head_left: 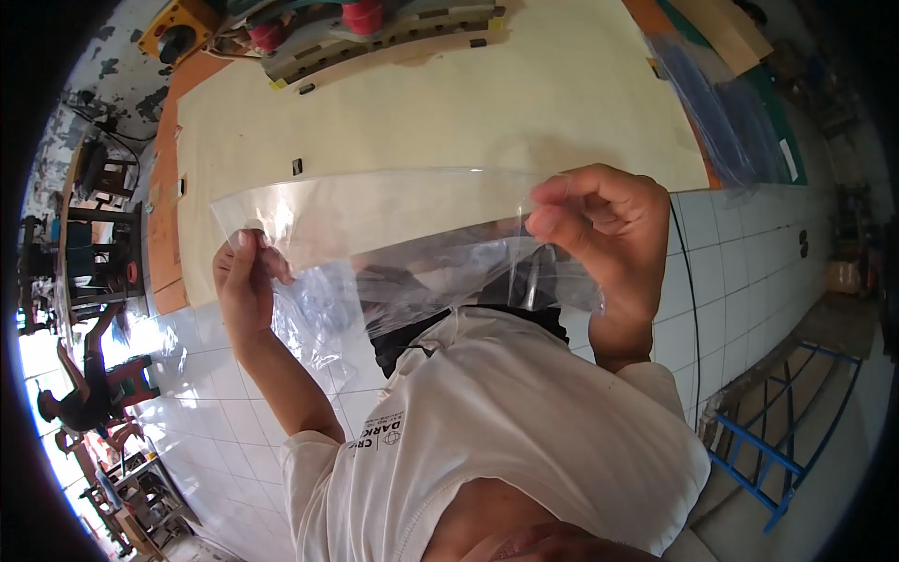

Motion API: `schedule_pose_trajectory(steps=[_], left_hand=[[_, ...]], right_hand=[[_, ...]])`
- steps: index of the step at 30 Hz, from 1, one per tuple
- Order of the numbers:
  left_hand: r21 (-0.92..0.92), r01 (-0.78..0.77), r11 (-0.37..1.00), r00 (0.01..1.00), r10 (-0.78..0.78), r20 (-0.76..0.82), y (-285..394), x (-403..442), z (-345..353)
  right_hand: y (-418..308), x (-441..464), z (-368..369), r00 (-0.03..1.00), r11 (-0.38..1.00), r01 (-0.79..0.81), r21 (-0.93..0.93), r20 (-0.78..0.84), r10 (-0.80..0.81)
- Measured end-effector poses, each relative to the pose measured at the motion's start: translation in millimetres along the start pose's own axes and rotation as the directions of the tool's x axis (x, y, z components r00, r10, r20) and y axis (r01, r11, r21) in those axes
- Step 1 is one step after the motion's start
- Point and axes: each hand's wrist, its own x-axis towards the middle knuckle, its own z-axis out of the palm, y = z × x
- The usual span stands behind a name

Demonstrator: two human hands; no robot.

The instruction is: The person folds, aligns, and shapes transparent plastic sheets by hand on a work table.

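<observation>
A white-tiled floor (220,421) spreads through a workroom, and on it stands a broad table (431,112) with a pale yellow top and orange-brown edges. In front of the near edge of this table, a clear plastic sheet (393,211) is held up between the person's two hands, its upper edge nearly straight and its lower part hanging in creased, shiny folds before the white T-shirt (524,403). The left hand (245,276) grips the sheet near one end, thumb pressed against it and the other fingers partly hidden behind the plastic. The right hand (620,234) pinches the other end between thumb and forefinger, the tips almost meeting and the remaining fingers curled. Small black pieces (298,167) lie scattered on the tabletop. At its far side sits a curved machine part (375,47) with red knobs (362,16), near a yellow box (178,33) bearing a black knob. Toward the right end lie bluish see-through plastic (716,117) and some cardboard (721,33). A blue metal frame (787,440) rests on the floor at right; far left, another person (80,407) sits on a stool (131,379).
</observation>
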Motion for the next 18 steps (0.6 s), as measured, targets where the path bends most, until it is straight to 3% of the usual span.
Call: schedule_pose_trajectory(steps=[4, 5, 6, 7, 8, 10, 11, 12, 13, 14, 16, 17, 18], left_hand=[[0.015, -0.029, 0.999, 0.999, 0.029, -0.016, -2.2, -7.6, 16.2], [0.103, -0.103, 0.989, 0.979, 0.119, -0.168, -5.8, -8.9, 25.9], [0.199, -0.159, 0.967, 0.926, 0.216, -0.308, -10.2, -9.7, 35.7], [0.375, -0.303, 0.876, 0.827, 0.437, -0.353, -15.7, -10.2, 44.9], [0.377, -0.299, 0.877, 0.824, 0.436, -0.361, -22.8, -17.1, 47.5], [0.597, -0.343, 0.725, 0.635, 0.648, -0.421, -38.1, -35.3, 49.8], [0.486, -0.437, 0.757, 0.686, 0.629, -0.364, -42.6, -44.9, 52.3], [0.327, -0.424, 0.845, 0.832, 0.506, -0.229, -44.5, -56.1, 53.1], [0.112, -0.298, 0.948, 0.951, 0.306, -0.054, -46.4, -63.9, 57.5], [-0.07, -0.119, 0.99, 0.971, 0.131, 0.201, -51.8, -67.6, 59.3], [-0.117, 0.243, 0.963, 0.828, -0.143, 0.542, -59.1, -71.4, 71.9], [-0.081, 0.326, 0.942, 0.743, -0.202, 0.638, -66.2, -71.7, 77.4], [-0.085, 0.324, 0.942, 0.749, -0.201, 0.631, -67.8, -72.8, 87.5]], right_hand=[[12.8, -2.4, -9.4, 0.991, 0.979, -0.127, 0.156, -0.032, 0.134], [16.9, -3.2, -13.5, 0.987, 0.965, -0.145, 0.217, -0.039, 0.157], [20.4, -4.0, -17.0, 0.987, 0.965, -0.146, 0.218, -0.029, 0.156], [23.6, -5.4, -20.2, 0.99, 0.971, -0.123, 0.202, -0.049, 0.136], [25.9, -6.7, -22.2, 0.991, 0.977, -0.101, 0.187, -0.07, 0.116], [30.3, -6.6, -23.2, 0.988, 0.977, -0.111, 0.184, -0.085, 0.128], [34.4, -7.6, -23.1, 0.991, 0.978, -0.088, 0.189, -0.087, 0.106], [36.4, -8.8, -22.7, 0.992, 0.979, -0.069, 0.193, -0.089, 0.087], [36.8, -8.2, -21.6, 0.992, 0.979, -0.075, 0.19, -0.086, 0.093], [37.3, -6.8, -19.5, 0.992, 0.984, -0.075, 0.162, -0.087, 0.09], [39.2, -4.7, -13.8, 0.993, 0.988, -0.078, 0.133, -0.076, 0.088], [41.3, -4.0, -9.8, 0.993, 0.991, -0.08, 0.105, -0.075, 0.089], [42.6, -2.7, -6.1, 0.993, 0.994, -0.081, 0.077, -0.074, 0.087]])
